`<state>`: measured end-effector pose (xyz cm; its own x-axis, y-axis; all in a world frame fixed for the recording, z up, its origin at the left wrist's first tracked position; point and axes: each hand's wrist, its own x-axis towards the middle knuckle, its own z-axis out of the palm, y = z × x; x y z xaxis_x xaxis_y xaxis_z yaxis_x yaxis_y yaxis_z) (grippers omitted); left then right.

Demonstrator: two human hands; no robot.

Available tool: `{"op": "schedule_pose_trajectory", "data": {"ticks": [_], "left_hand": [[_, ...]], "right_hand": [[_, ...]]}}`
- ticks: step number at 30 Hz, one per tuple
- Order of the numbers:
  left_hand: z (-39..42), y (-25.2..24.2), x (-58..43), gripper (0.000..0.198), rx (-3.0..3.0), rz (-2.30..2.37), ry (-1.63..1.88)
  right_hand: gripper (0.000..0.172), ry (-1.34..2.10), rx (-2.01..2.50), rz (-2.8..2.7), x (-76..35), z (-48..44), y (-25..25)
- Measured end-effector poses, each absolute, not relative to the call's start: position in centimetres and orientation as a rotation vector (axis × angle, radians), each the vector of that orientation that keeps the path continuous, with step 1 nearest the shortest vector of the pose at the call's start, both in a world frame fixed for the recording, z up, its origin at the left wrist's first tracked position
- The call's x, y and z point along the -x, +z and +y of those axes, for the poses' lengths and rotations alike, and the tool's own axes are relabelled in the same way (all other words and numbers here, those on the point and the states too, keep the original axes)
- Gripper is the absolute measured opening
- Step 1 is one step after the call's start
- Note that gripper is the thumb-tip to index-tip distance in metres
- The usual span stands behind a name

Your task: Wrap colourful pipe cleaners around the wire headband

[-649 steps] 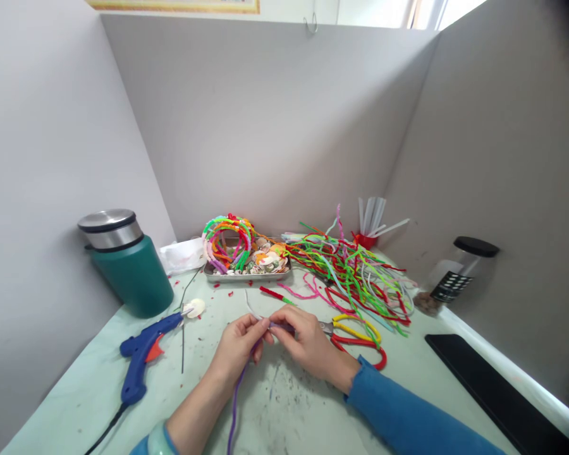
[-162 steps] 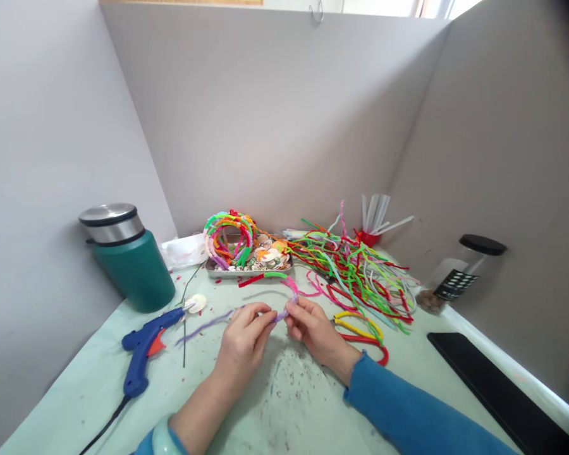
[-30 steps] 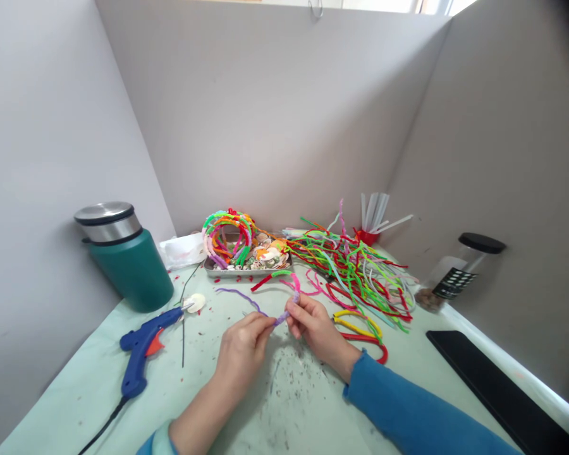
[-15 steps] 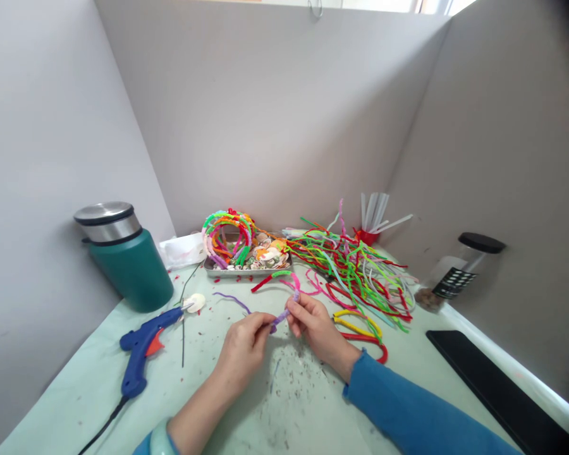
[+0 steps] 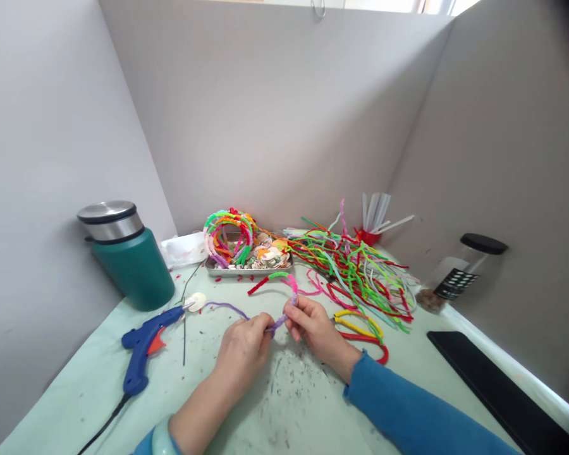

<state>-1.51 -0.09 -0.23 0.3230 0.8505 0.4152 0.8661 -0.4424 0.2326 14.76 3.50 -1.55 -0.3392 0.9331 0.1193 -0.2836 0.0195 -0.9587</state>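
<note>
A curved, wrapped strand of pipe cleaner, red, green, pink and purple along its length, runs down between my two hands. My right hand pinches its purple stretch between thumb and forefinger. At the purple end my left hand is closed, fingers and thumb pressed together on the purple pipe cleaner, whose loose tail trails off to the left. Just right of my right hand lie pliers or scissors with yellow and red handles. Bits of fuzz litter the tabletop below my hands.
A blue glue gun and a green bottle stand left. Behind, a metal tray holds shells and coiled colourful rings. Loose pipe cleaners are heaped right of it. A lidded jar and black strip are at right.
The purple tail has swung further left, its tip now near the white round piece at the glue gun's nozzle. My left hand has turned slightly; both hands stay at the strand.
</note>
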Motion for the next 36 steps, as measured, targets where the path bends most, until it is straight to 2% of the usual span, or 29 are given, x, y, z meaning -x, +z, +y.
{"op": "schedule_pose_trajectory", "data": {"ticks": [3, 11, 16, 27, 36], "left_hand": [[-0.07, -0.32, 1.56, 0.006, 2.518, -1.656, -0.762], [-0.14, -0.64, 1.88, 0.005, 2.553, -1.53, -1.036], [-0.16, -0.45, 1.82, 0.011, 2.585, -1.527, -1.137], [0.09, 0.18, 1.3, 0.02, 2.656, -2.017, -1.591], [0.18, 0.32, 1.39, 0.038, 2.654, -2.226, -1.574]], "right_hand": [[0.022, 1.526, 0.765, -1.271, -14.8, 3.54, -1.57], [0.024, 1.497, 0.776, -1.26, -14.76, 3.6, -1.41], [0.024, 1.519, 0.781, -1.253, -14.68, 3.52, -1.37], [0.024, 1.536, 0.757, -1.204, -14.67, 3.72, -1.52], [0.022, 1.553, 0.736, -1.219, -14.71, 3.61, -1.36]]}}
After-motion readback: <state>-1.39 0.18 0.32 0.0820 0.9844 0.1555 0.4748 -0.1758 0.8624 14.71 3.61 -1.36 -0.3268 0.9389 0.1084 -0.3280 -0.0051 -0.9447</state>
